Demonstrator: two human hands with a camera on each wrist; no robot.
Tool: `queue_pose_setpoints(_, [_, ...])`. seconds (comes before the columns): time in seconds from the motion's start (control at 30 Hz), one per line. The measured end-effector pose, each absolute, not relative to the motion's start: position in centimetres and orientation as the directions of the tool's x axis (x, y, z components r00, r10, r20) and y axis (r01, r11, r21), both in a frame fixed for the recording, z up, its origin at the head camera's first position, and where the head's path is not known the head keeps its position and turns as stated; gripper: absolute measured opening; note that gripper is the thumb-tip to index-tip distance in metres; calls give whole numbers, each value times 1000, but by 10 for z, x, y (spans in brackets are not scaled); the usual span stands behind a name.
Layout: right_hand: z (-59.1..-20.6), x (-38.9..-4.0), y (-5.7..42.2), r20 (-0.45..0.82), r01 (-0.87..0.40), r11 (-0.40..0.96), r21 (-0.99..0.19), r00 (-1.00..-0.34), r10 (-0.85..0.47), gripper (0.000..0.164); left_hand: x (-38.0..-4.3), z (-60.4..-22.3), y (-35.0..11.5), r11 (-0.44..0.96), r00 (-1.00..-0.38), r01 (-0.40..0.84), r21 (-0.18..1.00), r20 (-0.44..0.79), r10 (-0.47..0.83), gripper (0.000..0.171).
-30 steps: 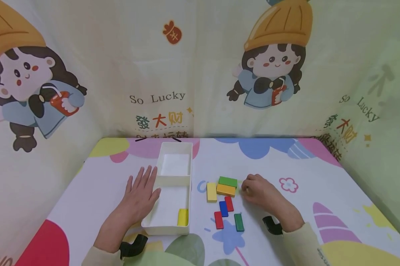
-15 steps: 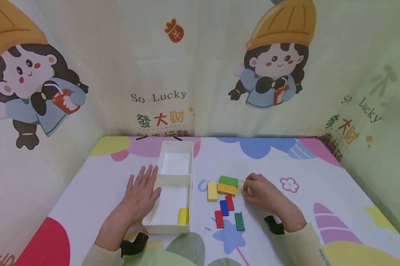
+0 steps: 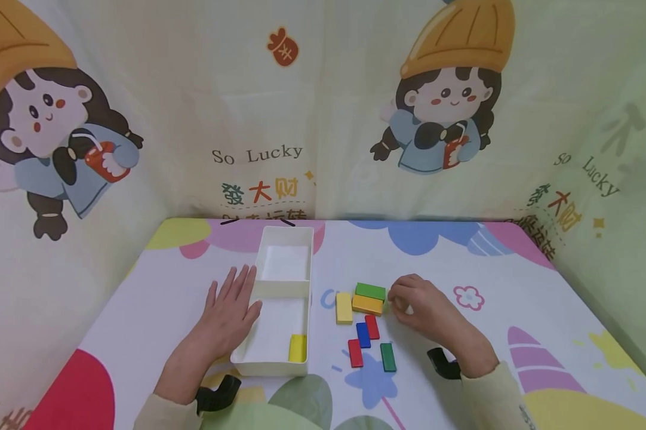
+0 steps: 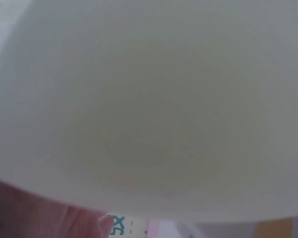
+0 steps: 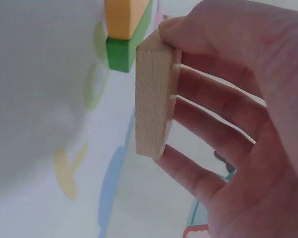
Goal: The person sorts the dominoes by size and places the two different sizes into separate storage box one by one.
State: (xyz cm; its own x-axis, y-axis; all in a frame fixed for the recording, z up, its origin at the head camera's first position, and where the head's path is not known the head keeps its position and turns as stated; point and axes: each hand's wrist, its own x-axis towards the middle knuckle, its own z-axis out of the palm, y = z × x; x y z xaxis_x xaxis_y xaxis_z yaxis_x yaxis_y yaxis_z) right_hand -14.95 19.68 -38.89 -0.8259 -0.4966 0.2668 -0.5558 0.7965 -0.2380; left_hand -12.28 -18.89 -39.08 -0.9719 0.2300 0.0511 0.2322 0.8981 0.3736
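Observation:
My left hand (image 3: 228, 313) lies with straight fingers along the left side of a white two-compartment box (image 3: 271, 369). A pale surface, too close to make out, fills most of the left wrist view, with part of the hand (image 4: 37, 213) at its lower left. In the right wrist view my right hand (image 5: 223, 99) grips a plain wooden block (image 5: 154, 99) between thumb and fingertips. The head view has that hand just right of a green block (image 3: 370, 291) and an orange block (image 3: 367, 305); the wooden block is hardly visible there.
A yellow block (image 3: 298, 348) lies in the box's near compartment. Right of the box are a pale yellow block (image 3: 344, 308), two small red blocks (image 3: 355, 353), a blue block (image 3: 363, 335) and a dark green block (image 3: 388, 357). Printed curtains stand behind the table (image 3: 436, 394).
My right hand has shifted slightly up, and a gap now shows between its thumb and fingers. The left hand stays on the box. The head view has tilted slightly.

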Motion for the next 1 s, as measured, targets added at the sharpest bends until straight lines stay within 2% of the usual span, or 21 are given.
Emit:
queue_pose_setpoints(0.33, [-377, -143, 186, 240, -567, 782, -258, -822, -516, 20, -121, -391, -187, 899, -972, 231, 372, 48, 229, 69])
queue_pose_setpoints(0.6, [-357, -143, 170, 258, -657, 724, -210, -752, -607, 19, -122, -391, -187, 900, -972, 234, 368, 56, 230, 69])
queue_pose_setpoints(0.8, [-344, -143, 158, 241, -687, 692, -223, -727, -644, 17, -122, -390, -186, 901, -971, 236, 364, 63, 229, 68])
queue_pose_setpoints(1.0, [-335, -142, 147, 272, -739, 641, -208, -673, -688, 15, -121, -389, -186, 904, -971, 237, 355, 75, 225, 68])
